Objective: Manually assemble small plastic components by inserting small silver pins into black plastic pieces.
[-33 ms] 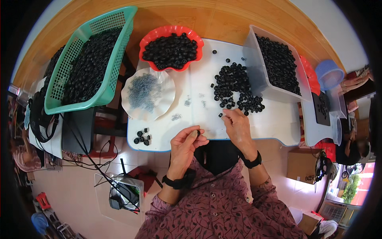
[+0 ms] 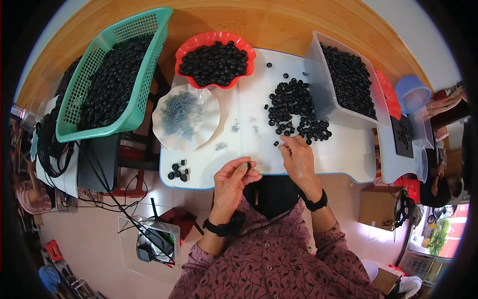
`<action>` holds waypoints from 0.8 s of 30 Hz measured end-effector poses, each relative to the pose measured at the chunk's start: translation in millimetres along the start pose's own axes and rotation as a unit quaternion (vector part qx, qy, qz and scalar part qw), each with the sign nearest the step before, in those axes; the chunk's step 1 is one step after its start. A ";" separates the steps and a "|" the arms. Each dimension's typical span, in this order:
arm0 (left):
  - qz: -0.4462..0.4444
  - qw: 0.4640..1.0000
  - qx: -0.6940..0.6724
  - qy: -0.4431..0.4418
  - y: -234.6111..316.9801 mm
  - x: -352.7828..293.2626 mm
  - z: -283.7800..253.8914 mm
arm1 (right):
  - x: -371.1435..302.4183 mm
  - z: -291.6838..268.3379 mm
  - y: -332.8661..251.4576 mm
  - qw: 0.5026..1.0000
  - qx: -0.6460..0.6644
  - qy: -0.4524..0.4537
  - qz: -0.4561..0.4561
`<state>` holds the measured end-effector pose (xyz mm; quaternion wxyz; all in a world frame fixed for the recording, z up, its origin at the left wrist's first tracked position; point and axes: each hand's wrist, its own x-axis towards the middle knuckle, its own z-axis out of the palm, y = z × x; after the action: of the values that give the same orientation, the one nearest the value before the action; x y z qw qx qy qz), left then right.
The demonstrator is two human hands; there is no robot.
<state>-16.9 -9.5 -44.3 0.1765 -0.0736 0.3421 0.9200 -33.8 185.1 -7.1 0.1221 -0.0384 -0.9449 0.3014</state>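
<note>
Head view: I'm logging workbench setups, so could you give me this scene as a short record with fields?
Left hand: pinches a small black part
Right hand: near the loose black pile
Surface: white table
Red bowl: black pieces
Green basket: black pieces
Clear bin: black pieces
White plate: fine greyish pieces

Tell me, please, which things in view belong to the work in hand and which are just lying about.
Seemingly in use:
black piece, in the left hand
loose black pile, by the right hand
red bowl
white plate
green basket
clear bin

Apparently just lying about:
cardboard box, right
clear tub, lower left
</note>
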 end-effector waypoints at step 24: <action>-0.008 0.994 -0.081 -0.079 9.7 -8.4 -8.1 | -15.9 6.6 -8.0 0.995 0.012 0.012 -0.097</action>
<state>-12.7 -23.9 -42.4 0.2043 -0.0174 0.2508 0.9461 -20.1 172.6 -11.0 0.1631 0.0516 -0.9387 0.2993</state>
